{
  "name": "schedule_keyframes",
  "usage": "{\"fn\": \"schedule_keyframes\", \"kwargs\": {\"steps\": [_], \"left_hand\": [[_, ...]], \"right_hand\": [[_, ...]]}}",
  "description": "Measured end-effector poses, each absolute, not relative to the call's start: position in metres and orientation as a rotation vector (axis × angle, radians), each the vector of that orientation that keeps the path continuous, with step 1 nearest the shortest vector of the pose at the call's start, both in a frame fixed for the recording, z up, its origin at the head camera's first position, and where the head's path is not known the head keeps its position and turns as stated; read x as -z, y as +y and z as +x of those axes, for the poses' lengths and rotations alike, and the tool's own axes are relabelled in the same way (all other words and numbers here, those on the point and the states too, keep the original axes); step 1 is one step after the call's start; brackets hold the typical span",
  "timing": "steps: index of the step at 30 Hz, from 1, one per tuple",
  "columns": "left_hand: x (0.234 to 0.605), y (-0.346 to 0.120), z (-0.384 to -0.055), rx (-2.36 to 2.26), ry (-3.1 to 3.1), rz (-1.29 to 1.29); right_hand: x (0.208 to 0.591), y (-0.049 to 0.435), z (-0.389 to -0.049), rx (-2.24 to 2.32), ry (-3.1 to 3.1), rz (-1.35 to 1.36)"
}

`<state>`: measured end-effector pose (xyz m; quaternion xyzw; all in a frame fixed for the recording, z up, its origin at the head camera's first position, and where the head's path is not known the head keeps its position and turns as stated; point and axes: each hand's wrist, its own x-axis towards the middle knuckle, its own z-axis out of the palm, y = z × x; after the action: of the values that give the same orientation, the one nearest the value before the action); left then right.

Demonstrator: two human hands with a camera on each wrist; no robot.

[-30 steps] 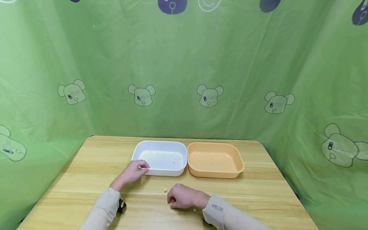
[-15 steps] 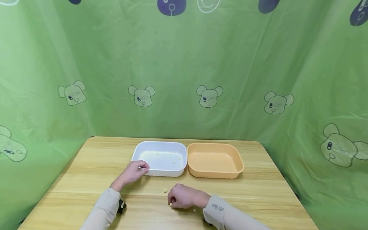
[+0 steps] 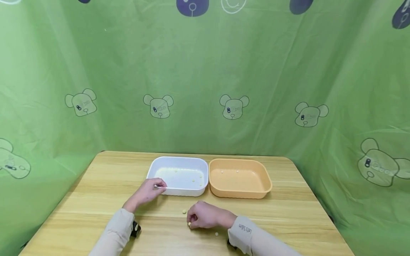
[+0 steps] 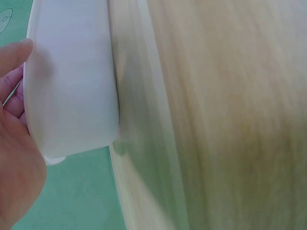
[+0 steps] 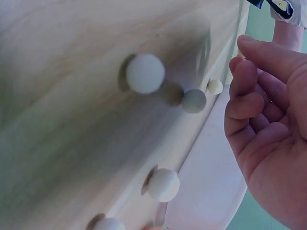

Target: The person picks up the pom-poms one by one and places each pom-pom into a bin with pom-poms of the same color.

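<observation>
Pinching a yellow ball (image 3: 189, 224), the right hand (image 3: 206, 214) sits apart from the left (image 3: 147, 191).

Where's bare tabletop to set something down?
The table is bare right of the orange bin, and left of the white bin and left hand. Crowded: in front of the bins, around the right hand, with loose pellets.

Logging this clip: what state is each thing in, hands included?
White tray: upright, open-topped, several small balls inside
Orange tray: upright, open-topped, at least two pale balls inside
Yellow ball: pinched by the right hand
Loose balls: lying on the table
Left hand: gripping the white tray's rim
Green cloth: hanging, creased
</observation>
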<state>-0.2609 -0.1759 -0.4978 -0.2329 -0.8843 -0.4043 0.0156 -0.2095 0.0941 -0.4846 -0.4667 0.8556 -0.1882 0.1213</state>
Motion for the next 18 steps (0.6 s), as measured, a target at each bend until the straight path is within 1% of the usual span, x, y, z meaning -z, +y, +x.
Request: {"fn": "schedule_keyframes", "kwargs": {"steps": [12,18], "left_hand": [[0.4984,-0.176,-0.2606,1.258,-2.754,-0.717],[0.4991,-0.1762,-0.2614,1.246,-2.744,-0.731]], "right_hand": [[0.4782,0.098,-0.2126,0.605,2.507,-1.279],[0.4748,0.1003,-0.2156,0.618,2.511,-1.298]]}}
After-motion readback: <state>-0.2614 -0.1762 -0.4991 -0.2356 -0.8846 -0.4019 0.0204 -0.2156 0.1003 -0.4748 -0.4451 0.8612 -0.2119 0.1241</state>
